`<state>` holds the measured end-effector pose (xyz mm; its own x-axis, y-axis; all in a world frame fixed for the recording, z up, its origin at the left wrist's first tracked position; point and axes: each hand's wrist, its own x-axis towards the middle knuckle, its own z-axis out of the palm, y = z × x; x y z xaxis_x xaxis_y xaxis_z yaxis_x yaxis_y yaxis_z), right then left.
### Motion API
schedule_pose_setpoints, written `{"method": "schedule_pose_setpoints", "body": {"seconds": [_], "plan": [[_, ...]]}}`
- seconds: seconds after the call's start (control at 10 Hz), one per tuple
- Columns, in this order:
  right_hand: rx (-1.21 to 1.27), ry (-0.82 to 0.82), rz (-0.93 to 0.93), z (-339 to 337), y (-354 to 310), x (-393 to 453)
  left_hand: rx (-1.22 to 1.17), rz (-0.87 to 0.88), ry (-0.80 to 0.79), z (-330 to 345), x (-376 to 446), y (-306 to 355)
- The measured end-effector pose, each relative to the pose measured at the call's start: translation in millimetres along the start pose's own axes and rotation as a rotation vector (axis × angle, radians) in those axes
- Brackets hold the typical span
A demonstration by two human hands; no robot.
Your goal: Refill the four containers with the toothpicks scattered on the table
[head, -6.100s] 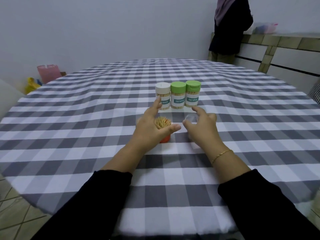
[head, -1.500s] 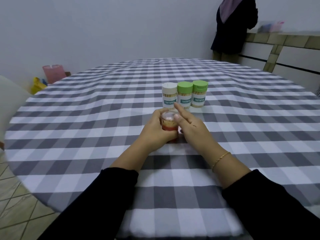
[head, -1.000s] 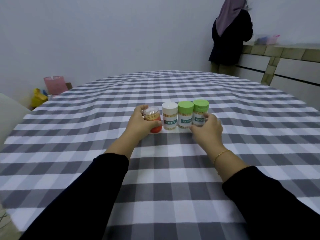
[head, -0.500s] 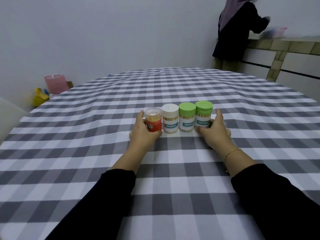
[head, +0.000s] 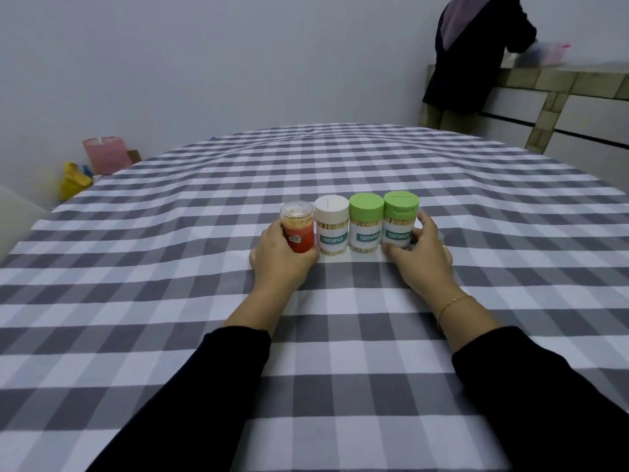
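Observation:
Four toothpick containers stand upright in a tight row on the checked tablecloth (head: 340, 335). From left: a red container with a clear cap (head: 299, 229), a white-lidded one (head: 332, 224), a green-lidded one (head: 366, 223) and a second green-lidded one (head: 400, 219). All show toothpicks inside. My left hand (head: 279, 260) cups the red container from the left and front. My right hand (head: 420, 253) curls around the rightmost green container. No loose toothpicks show on the cloth.
A person in dark clothes (head: 473, 56) stands at a tiled counter (head: 551, 83) at the back right. A pink bag (head: 105, 155) and a yellow bag (head: 73, 180) sit on the floor beyond the table's left edge.
Six seconds ago the red container stood uncapped in front of the row. It has since been capped and set at the row's left end; both hands now hold the row's two ends.

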<state>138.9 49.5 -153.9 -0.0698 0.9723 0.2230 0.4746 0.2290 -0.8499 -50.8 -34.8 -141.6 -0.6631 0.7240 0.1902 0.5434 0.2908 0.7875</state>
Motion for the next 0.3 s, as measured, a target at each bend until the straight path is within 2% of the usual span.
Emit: {"method": "schedule_pose_setpoints", "body": {"seconds": [0.3], "plan": [[0.025,-0.017,0.008,-5.4,-2.4,-3.7,0.009,0.035,-0.038,-2.5,-4.5,-1.5]]}}
